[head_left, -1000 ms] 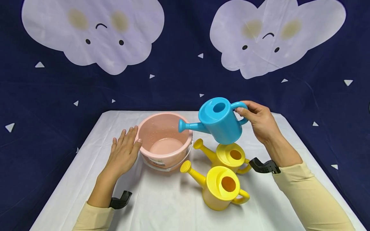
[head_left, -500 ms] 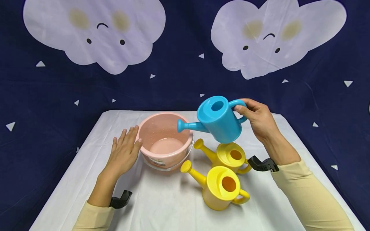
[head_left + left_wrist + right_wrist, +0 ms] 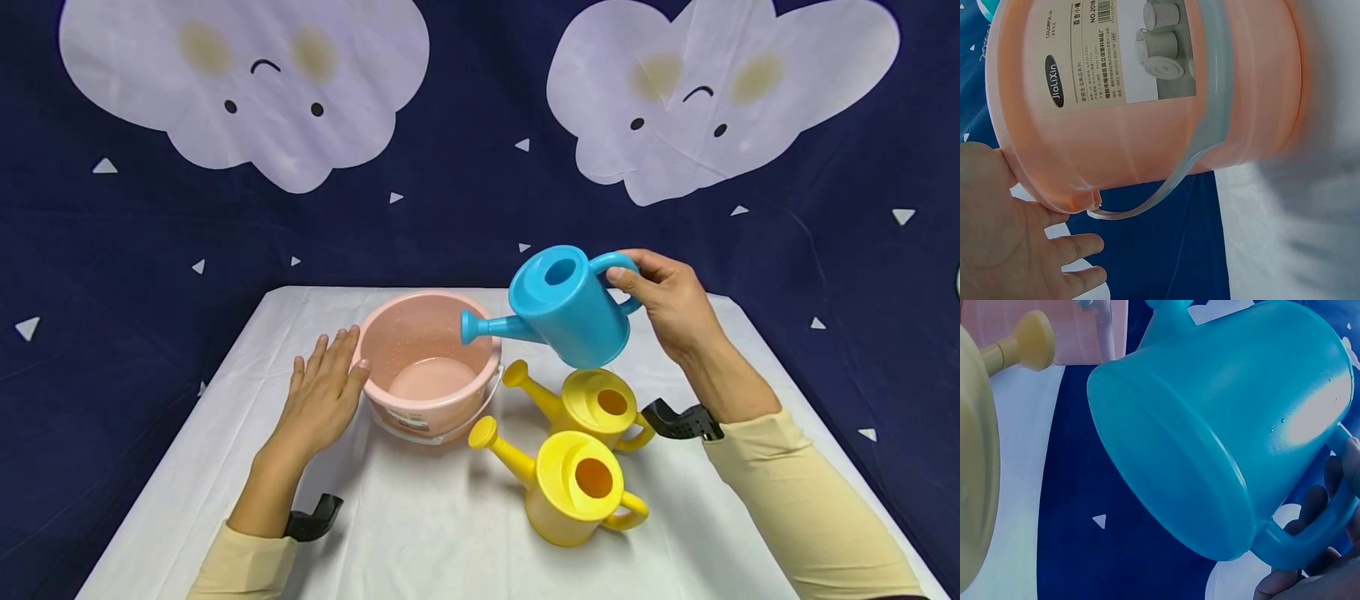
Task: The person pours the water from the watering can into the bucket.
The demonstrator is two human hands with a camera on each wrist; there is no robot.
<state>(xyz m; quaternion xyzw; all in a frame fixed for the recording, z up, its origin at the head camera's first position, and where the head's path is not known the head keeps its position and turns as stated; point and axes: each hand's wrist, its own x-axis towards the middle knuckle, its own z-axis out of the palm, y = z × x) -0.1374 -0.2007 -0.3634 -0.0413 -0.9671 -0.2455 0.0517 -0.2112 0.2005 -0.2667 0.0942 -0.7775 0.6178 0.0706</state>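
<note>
My right hand grips the handle of a blue watering can, lifted above the table and tilted to the left. Its spout end hangs over the right rim of a pink bucket. A few droplets cling to the can's side in the right wrist view, where the fingers curl round the handle. Against the bucket's left rim rests my left hand, its fingers straight. A little clear liquid seems to lie at the bucket's bottom, with drops on the inner wall. Whether anything flows from the spout cannot be made out.
Two yellow watering cans stand upright right of the bucket: a rear one below the blue can, and a front one. Both spouts point left. A white cloth covers the table, with a dark blue cloud-patterned curtain behind.
My right hand has risen slightly, raising the handle side of the blue watering can, so the can leans a bit more toward the bucket. The left hand and bucket have stayed put.
</note>
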